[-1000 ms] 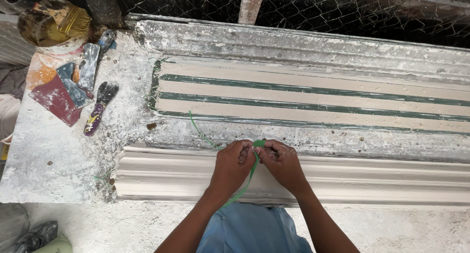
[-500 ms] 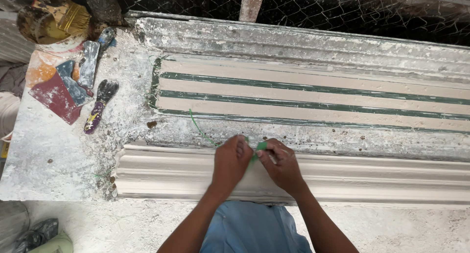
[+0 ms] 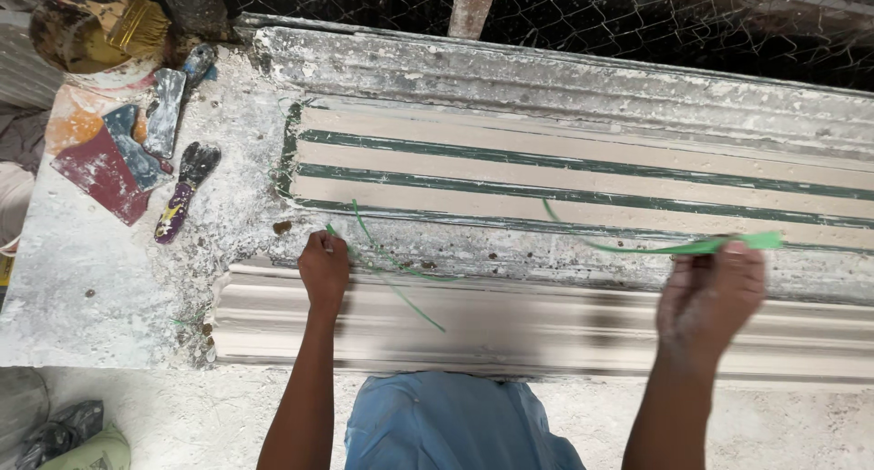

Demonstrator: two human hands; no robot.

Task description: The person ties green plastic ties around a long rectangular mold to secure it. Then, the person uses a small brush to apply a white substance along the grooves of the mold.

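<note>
While your left hand [image 3: 323,268] pinches one end of the thin green plastic strip [image 3: 637,245] against the grooved white plaster mould [image 3: 583,174], keep your right hand [image 3: 710,293], gripping the other end, pulling level so the strip stays taut

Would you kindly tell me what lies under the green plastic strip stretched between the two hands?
Under the green plastic strip lies the plaster-caked striped mould. The left hand and right hand cover its ends, so each grip stays hidden.
</note>
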